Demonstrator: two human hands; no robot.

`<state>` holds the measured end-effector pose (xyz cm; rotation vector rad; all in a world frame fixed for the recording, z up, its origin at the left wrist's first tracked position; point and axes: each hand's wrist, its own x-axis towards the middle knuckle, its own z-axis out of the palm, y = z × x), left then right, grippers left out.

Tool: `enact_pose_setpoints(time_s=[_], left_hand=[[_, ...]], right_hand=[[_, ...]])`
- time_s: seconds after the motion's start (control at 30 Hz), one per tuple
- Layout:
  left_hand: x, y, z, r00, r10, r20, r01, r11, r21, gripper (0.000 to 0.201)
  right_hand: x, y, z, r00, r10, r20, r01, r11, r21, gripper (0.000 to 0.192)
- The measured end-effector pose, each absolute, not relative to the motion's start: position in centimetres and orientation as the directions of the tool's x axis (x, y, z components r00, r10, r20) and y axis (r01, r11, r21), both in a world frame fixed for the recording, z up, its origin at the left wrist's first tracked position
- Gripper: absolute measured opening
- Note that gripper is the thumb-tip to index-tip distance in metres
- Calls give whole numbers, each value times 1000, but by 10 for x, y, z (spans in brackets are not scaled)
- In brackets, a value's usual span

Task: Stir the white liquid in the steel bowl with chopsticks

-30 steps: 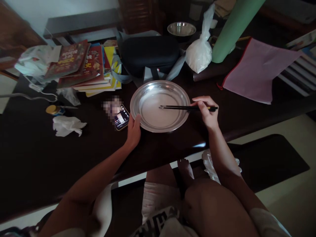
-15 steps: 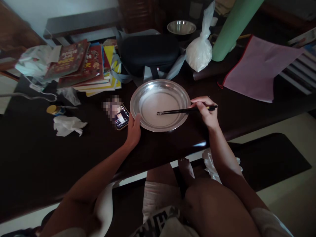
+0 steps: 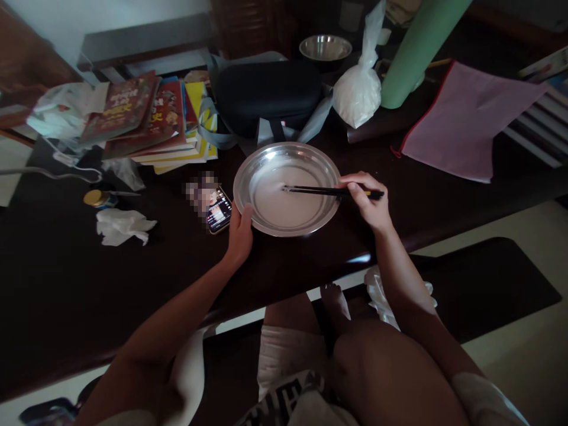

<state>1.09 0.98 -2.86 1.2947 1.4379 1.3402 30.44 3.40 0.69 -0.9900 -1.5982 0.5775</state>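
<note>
- Steel under your left hand (image 3: pixel 240 234): its fingers (image 3: pixel 247 214) are pressed against the near-left rim of the shallow metal plate (image 3: pixel 266 161), steadying it on the dark surface (image 3: pixel 133 284).
- Your right hand (image 3: pixel 370 201) has its fingers (image 3: pixel 355 190) pinched around the rear third of a pair of dark chopsticks (image 3: pixel 319 190), the tips resting in a thin whitish liquid (image 3: pixel 284 204) pooled in the plate.
- Judged by its look, the plate is light, stiff and slick, liable to slide or slop if pushed; the rim, where you brace it, is the best hold. The chopsticks are thin and rigid, best controlled near the back end.
- A phone (image 3: pixel 217 210) lies just beside your left hand; books (image 3: pixel 146 118), a black case (image 3: pixel 268 94) and a tied white bag (image 3: pixel 359 89) sit beyond.
- Compared with half a second ago, the chopsticks have levelled out and their tips have swung toward the far side of the plate; your left hand and the plate have not shifted.
</note>
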Motion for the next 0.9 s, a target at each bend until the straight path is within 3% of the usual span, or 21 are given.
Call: enact_pose_setpoints(time_s=[0.1, 0.3, 0.47, 0.6, 0.8, 0.9], left_hand=[[11, 10, -28, -185, 975, 119, 182, -85, 980, 51], [12, 9, -26, -191, 977, 92, 156, -62, 986, 54], [11, 9, -28, -191, 977, 92, 160, -62, 985, 54], [11, 9, -26, -193, 976, 97, 176, -63, 982, 52], [11, 9, -24, -188, 977, 105, 177, -72, 982, 52], [10, 10, -27, -185, 977, 106, 177, -74, 982, 51]], right_hand=[[305, 33, 6, 63, 858, 509, 251, 480, -841, 23], [305, 34, 7, -77, 846, 527, 238, 529, -815, 17], [305, 34, 6, 45, 862, 505, 202, 487, -850, 20], [304, 33, 7, -57, 874, 482, 231, 481, -845, 21], [304, 33, 7, 59, 866, 496, 214, 474, -854, 21], [303, 33, 8, -19, 877, 480, 221, 472, -853, 22]])
